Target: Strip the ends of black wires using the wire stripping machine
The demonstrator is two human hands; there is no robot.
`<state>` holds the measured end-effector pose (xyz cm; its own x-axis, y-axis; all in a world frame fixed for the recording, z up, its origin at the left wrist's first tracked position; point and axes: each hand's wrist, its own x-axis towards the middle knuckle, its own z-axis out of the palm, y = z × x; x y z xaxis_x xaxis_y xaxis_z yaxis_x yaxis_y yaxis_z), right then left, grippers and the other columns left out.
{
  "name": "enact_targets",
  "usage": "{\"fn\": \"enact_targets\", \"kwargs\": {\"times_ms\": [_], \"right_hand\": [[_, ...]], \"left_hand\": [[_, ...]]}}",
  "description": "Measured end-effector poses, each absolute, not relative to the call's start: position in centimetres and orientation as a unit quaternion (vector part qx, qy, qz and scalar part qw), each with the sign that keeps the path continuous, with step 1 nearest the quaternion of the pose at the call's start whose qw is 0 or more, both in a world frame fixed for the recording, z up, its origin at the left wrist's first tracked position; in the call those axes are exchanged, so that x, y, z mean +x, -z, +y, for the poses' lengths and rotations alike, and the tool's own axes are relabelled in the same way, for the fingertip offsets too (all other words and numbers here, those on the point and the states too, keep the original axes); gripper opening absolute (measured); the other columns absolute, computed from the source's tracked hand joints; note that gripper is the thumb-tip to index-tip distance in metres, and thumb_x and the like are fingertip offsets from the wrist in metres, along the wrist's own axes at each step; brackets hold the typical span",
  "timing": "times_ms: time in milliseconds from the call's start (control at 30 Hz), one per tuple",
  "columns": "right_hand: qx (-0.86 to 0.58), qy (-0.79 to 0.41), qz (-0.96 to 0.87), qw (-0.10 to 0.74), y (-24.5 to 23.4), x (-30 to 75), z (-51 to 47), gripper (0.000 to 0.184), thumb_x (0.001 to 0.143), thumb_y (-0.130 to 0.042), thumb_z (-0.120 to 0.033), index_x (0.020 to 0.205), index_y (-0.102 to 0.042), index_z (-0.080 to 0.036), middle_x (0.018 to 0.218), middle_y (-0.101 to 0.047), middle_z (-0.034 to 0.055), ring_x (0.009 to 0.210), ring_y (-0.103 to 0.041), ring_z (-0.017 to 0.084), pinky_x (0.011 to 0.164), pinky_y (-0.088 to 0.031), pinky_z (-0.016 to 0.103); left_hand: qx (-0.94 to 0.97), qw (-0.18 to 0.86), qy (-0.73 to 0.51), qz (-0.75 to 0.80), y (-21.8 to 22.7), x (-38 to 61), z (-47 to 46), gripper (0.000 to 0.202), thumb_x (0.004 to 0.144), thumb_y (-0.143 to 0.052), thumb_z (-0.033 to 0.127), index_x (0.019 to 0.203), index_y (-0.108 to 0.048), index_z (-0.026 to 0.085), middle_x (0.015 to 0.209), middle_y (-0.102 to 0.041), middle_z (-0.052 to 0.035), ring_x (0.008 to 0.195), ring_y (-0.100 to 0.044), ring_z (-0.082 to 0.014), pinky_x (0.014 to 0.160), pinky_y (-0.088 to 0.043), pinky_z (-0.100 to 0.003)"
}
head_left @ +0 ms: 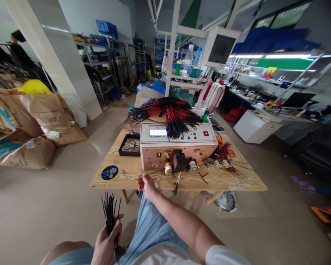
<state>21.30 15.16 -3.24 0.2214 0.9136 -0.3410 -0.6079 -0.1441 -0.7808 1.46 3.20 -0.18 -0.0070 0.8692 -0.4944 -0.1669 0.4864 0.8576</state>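
My left hand [107, 241] is closed around a bundle of thin black wires [109, 209], held upright near my lap. My right hand [147, 185] reaches to the front edge of the wooden table [127, 173] and pinches a single black wire [154, 173] that runs to the front of the wire-cutting machine [178, 144]. A heap of red and black cut wires [171, 110] lies on top of the machine. A screwdriver [177, 184] lies on the table just right of my right hand.
A black tray of coiled wires [130, 144] sits left of the machine; red wire scraps [226, 152] lie to its right. Brown paper sacks [30, 125] are stacked on the floor at left. Shelves, workbenches and a monitor [220, 48] stand behind.
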Motion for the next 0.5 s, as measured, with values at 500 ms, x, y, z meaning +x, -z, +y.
{"fn": "enact_targets", "kwargs": {"times_ms": [500], "right_hand": [[-0.497, -0.523, -0.656, 0.221, 5.3, 17.1, 3.7, 0.026, 0.09, -0.055, -0.023, 0.067, -0.065, -0.021, 0.066, -0.062, -0.0022, 0.069, -0.059, 0.015, 0.062, -0.039, 0.023]], "left_hand": [[0.344, 0.605, -0.423, 0.58, 0.2, 2.3, 4.2, 0.062, 0.053, -0.085, 0.068, 0.08, -0.069, 0.014, 0.055, -0.053, 0.0034, 0.043, -0.042, -0.0078, 0.039, -0.03, -0.018]]}}
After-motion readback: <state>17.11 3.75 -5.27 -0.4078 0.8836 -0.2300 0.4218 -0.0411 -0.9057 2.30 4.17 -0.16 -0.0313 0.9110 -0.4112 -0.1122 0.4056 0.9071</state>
